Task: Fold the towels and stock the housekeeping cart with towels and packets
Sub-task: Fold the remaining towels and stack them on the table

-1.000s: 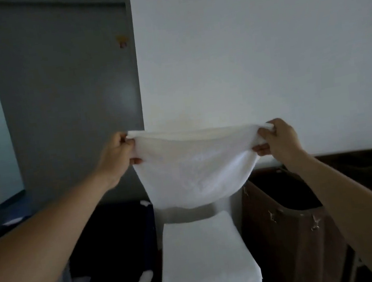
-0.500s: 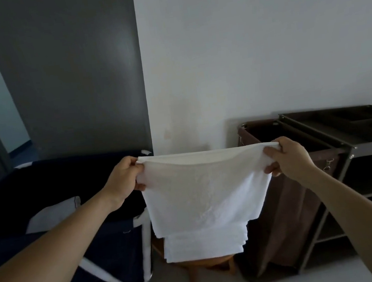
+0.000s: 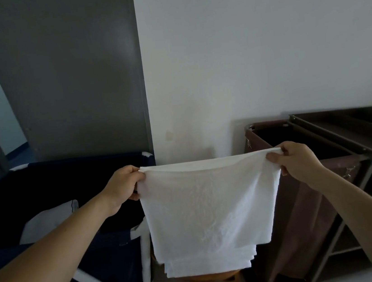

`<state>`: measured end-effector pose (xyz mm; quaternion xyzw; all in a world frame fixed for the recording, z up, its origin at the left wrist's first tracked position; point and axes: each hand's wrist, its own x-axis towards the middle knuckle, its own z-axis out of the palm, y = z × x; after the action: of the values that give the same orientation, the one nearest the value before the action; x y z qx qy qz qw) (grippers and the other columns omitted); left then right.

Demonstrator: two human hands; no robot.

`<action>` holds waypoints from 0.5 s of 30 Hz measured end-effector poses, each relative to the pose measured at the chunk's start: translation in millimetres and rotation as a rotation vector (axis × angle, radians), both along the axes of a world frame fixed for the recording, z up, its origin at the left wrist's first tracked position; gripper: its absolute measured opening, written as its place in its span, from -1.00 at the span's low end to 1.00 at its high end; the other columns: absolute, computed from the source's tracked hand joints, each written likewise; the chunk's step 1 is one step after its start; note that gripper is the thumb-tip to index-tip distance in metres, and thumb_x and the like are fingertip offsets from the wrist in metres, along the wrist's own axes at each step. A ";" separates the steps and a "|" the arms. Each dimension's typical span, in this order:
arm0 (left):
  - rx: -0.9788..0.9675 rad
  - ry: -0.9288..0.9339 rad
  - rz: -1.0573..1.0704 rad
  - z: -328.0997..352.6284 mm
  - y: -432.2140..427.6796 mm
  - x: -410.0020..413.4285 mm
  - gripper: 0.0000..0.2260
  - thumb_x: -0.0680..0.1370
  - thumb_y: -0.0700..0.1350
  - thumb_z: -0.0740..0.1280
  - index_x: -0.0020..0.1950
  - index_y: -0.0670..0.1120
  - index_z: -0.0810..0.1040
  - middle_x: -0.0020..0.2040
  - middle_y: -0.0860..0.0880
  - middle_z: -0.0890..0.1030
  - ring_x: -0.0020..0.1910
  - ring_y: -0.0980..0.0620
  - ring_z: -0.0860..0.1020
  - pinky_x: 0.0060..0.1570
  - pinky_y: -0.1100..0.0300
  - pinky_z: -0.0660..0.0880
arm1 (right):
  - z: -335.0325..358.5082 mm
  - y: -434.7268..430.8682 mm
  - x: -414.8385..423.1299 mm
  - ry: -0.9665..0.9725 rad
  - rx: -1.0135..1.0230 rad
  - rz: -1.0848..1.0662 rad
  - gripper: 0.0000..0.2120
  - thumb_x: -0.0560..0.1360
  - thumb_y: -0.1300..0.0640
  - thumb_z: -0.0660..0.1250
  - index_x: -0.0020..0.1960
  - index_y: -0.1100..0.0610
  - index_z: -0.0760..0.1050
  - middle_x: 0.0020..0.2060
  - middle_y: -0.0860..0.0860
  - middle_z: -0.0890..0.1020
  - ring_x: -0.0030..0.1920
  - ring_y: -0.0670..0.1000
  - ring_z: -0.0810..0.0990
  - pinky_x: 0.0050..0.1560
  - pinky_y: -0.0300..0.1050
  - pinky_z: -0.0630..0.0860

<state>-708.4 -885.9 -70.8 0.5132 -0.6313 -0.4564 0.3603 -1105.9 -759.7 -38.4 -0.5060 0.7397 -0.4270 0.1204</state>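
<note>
A white towel hangs doubled in front of me, stretched flat by its top edge. My left hand pinches the top left corner and my right hand pinches the top right corner. Below the hanging towel lies a stack of folded white towels on a wooden stool; most of the stack is hidden behind the held towel. The dark housekeeping cart with its brown fabric bag stands to the right of my right hand.
A navy laundry bin with a white metal frame stands at the left, with a pale cloth inside. A white wall is straight ahead and a grey door at the back left. Bare floor shows at the bottom.
The view has tilted down, so the towel and both hands sit lower against the bin and cart. The towel went from sagging to pulled flat. Both hands kept their grip.
</note>
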 end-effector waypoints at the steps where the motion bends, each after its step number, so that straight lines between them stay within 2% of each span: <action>1: 0.011 -0.012 0.006 -5.9 -12.5 -4.6 -0.86 0.60 -0.16 0.26 0.03 -0.21 0.55 -0.05 -0.23 0.59 -0.14 -0.11 0.56 -0.26 0.09 0.52 | -4.4 -13.9 -4.8 0.000 0.020 0.011 -0.88 0.52 0.10 0.43 -0.12 0.12 0.56 -0.41 -0.01 0.57 -0.42 -0.03 0.55 -0.38 -0.22 0.40; 4: 0.075 -0.031 0.038 -32.4 -56.3 -23.2 -0.84 0.60 -0.17 0.26 0.03 -0.25 0.55 -0.05 -0.25 0.59 -0.14 -0.13 0.56 -0.17 0.03 0.52 | -27.9 -64.1 -20.4 -0.018 0.107 0.039 -0.86 0.52 0.10 0.43 -0.19 0.09 0.55 -0.31 0.05 0.59 -0.27 0.06 0.56 -0.29 -0.13 0.42; 7: 0.145 -0.083 0.080 -72.5 -104.8 -45.1 -0.86 0.61 -0.16 0.25 0.04 -0.21 0.53 -0.01 -0.22 0.59 -0.06 -0.17 0.59 -0.13 0.01 0.55 | -69.4 -122.7 -39.5 -0.084 0.229 0.058 -0.85 0.53 0.08 0.42 -0.17 0.11 0.55 -0.25 0.06 0.60 -0.22 0.04 0.57 -0.26 -0.13 0.42; 10: 0.237 -0.151 0.125 -122.8 -145.9 -63.8 -0.89 0.60 -0.17 0.25 0.03 -0.18 0.53 -0.02 -0.19 0.60 -0.06 -0.14 0.60 -0.16 0.06 0.57 | -125.2 -179.3 -56.0 -0.196 0.389 0.053 -0.86 0.55 0.07 0.38 -0.08 0.14 0.55 -0.13 0.10 0.63 -0.12 0.10 0.62 -0.05 0.02 0.59; 12: 0.281 -0.197 0.160 -156.5 -167.5 -75.9 -0.91 0.60 -0.18 0.24 -0.01 -0.16 0.52 -0.05 -0.17 0.61 -0.11 -0.11 0.60 -0.18 0.08 0.55 | -160.5 -207.7 -61.0 -0.269 0.435 0.030 -0.87 0.56 0.09 0.38 -0.06 0.16 0.53 -0.08 0.14 0.64 -0.08 0.15 0.64 0.07 0.16 0.60; 15: 0.300 -0.295 0.197 -198.2 -193.5 -92.7 -0.90 0.61 -0.14 0.25 -0.07 -0.11 0.49 -0.08 -0.12 0.59 -0.16 -0.05 0.58 -0.24 0.13 0.49 | -204.3 -234.3 -65.2 -0.347 0.451 -0.036 -0.86 0.57 0.13 0.36 -0.03 0.22 0.52 -0.06 0.19 0.63 -0.08 0.18 0.63 0.06 0.20 0.59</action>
<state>-801.1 -1079.4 -269.0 0.6813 -0.5492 -0.4277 0.2264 -1171.1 -994.1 -242.7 -0.3726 0.7932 -0.3340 0.3470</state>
